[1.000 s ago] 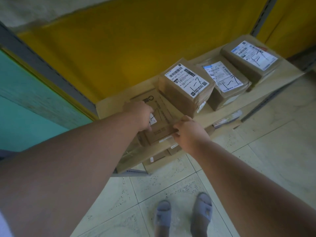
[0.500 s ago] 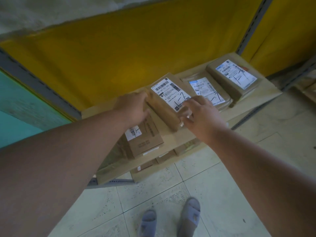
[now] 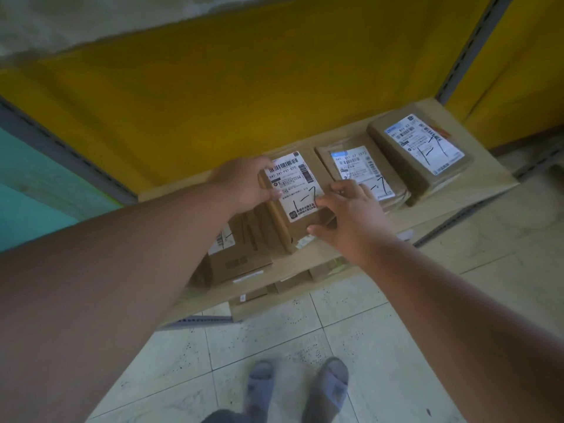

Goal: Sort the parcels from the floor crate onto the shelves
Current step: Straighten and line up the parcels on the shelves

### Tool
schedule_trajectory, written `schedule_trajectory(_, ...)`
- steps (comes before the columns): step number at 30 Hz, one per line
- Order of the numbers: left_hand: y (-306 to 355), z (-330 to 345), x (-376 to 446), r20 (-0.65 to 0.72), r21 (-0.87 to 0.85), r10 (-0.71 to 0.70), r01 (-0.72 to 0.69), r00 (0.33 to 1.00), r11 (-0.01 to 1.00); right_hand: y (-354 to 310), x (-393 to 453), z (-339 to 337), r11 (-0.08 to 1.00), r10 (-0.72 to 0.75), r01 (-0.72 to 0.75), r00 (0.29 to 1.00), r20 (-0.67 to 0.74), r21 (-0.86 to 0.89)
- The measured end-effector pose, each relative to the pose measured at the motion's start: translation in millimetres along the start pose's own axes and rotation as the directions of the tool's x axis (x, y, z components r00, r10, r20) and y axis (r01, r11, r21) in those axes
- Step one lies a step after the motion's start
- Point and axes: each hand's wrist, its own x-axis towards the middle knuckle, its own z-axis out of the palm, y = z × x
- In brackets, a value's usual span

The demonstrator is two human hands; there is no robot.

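A low wooden shelf (image 3: 476, 193) carries a row of brown cardboard parcels with white labels. Both hands hold the second parcel from the left (image 3: 294, 190), marked "1-7". My left hand (image 3: 244, 181) grips its left edge, thumb on the label side. My right hand (image 3: 348, 209) grips its right and near edges, fingers curled on top. This parcel leans over a flat box (image 3: 244, 254) at the shelf's left end. Two more labelled parcels lie to the right, one in the middle (image 3: 363, 169) and one at the far right (image 3: 421, 148). The floor crate is out of view.
A yellow panel (image 3: 244, 87) backs the shelf, with grey slotted uprights at left (image 3: 61, 151) and right (image 3: 464, 53). More boxes (image 3: 268, 294) sit on a level beneath. My feet in grey slippers (image 3: 299, 389) stand on pale floor tiles.
Both hands left the flat left box and moved right onto the "1-7" parcel, taking hold of its sides. The parcel has tipped and shifted a little.
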Motion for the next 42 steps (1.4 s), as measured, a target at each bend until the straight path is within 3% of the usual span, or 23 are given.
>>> schedule_trajectory(8, -2, 3, -12, -0.007, 0.033, 0.034, -0.034, 0.999, 0.999, -6, -12, 3, 0.998, 0.046, -0.046, 0.999, 0.014, 0.03)
schedule_trajectory(14, 10, -7, -19, -0.044, 0.208, 0.033, -0.023, 0.998, 0.978, -4, -20, -13, 0.995, 0.098, -0.097, 0.995, -0.015, 0.008)
schedule_trajectory(22, 75, -4, 10, 0.007, 0.328, 0.24, -0.229, 0.971, 0.917, 70, -23, -40, 0.973, 0.219, -0.219, 0.976, -0.013, -0.066)
schedule_trajectory(31, 129, 15, 65, 0.151, 0.478, 0.075, -0.14, 0.986, 0.867, 123, 28, -42, 0.987, -0.025, 0.046, 0.99, 0.137, -0.154)
schedule_trajectory(35, 142, 19, 69, 0.142, 0.416, 0.009, -0.068, 0.99, 0.907, 144, 38, -44, 0.96, -0.114, 0.143, 0.985, 0.132, -0.239)
schedule_trajectory(42, 145, 27, 64, 0.081, 0.417, -0.011, -0.024, 0.997, 0.909, 164, 36, -46, 0.954, -0.193, 0.213, 0.975, 0.112, -0.21)
